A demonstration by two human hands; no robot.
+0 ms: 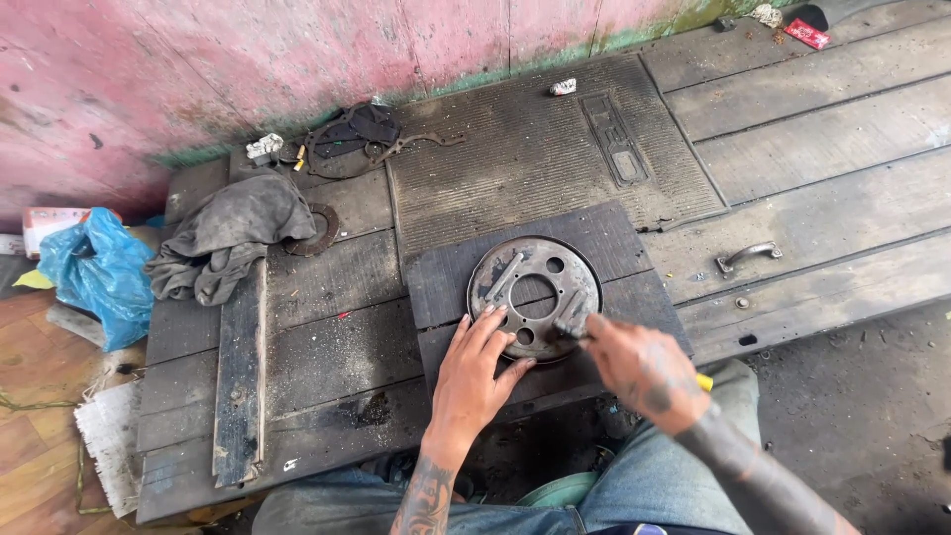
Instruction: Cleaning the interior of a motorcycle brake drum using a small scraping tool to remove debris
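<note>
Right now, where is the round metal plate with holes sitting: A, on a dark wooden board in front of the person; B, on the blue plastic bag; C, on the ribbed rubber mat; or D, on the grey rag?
A: the round metal plate lies flat on the dark wooden board, with the left hand pressed on its near edge.

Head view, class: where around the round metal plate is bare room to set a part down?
Bare: ribbed rubber mat behind the round metal plate; planks between it and the metal handle. Crowded: back-left, grey rag, dark gaskets.
</note>
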